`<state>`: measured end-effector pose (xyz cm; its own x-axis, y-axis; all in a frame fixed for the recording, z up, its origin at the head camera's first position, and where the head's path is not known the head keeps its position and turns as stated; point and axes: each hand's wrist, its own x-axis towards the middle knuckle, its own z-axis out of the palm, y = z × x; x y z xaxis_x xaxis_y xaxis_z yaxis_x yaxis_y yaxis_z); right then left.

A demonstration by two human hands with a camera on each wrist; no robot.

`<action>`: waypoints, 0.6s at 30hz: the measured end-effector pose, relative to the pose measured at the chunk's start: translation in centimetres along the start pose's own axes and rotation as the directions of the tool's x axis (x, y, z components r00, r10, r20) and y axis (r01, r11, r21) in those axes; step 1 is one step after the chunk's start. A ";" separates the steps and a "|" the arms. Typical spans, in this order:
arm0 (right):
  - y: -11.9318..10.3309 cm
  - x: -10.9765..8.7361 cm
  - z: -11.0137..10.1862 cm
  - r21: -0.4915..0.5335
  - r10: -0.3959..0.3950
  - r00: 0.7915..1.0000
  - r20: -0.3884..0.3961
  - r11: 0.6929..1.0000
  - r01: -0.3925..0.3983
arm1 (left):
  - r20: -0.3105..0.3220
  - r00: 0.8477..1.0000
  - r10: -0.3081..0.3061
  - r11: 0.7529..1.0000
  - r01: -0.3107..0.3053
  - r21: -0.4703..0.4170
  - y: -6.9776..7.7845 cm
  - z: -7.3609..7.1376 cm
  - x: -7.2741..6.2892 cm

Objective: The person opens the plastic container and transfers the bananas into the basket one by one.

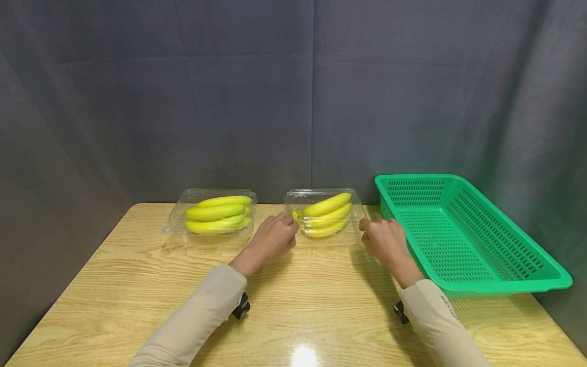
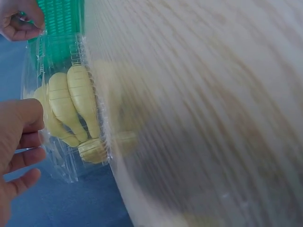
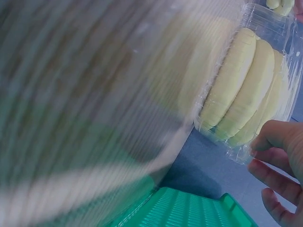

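Note:
A clear plastic clamshell container [image 1: 321, 192] with a bunch of yellow bananas [image 1: 327, 214] in it stands at the back middle of the table, its lid over the fruit. My left hand [image 1: 275, 234] is at its left front corner, finger and thumb pinching the edge; the left wrist view shows the other fingers loosely bent. At the right front corner, my right hand [image 1: 384, 239] pinches the rim between thumb and forefinger, seen closer in the right wrist view [image 3: 279, 165]. Left of it sits a second clear container [image 1: 176, 214] holding more bananas [image 1: 217, 211], which neither hand touches.
A green perforated plastic basket [image 1: 495, 204] stands on the right of the wooden table [image 1: 302, 300], just beyond my right hand, with nothing in it. Grey curtain [image 1: 275, 102] closes off the back and the sides. Both wrists wear small black cameras under beige sleeves.

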<state>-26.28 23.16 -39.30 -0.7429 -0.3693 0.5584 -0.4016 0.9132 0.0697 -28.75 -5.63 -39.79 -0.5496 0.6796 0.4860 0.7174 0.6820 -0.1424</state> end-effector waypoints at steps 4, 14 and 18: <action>0.0 0.0 0.0 0.006 -0.008 1.000 -0.013 1.000 0.008 | -0.008 1.000 0.026 0.998 -0.025 0.060 0.1 -0.1 0.1; -0.4 -0.1 -0.2 0.010 -0.035 0.999 -0.016 0.999 0.035 | -0.031 0.999 0.037 0.995 -0.034 0.093 0.0 -0.3 -0.3; -0.6 -0.3 -0.2 0.005 -0.069 0.997 -0.030 0.998 0.069 | -0.057 0.998 0.040 0.996 -0.035 0.086 -0.2 -0.4 -0.6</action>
<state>-25.68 22.73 -39.39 -0.6975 -0.4258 0.5764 -0.4544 0.8847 0.1037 -28.41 -6.31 -39.74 -0.4950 0.6901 0.5279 0.6967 0.6783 -0.2335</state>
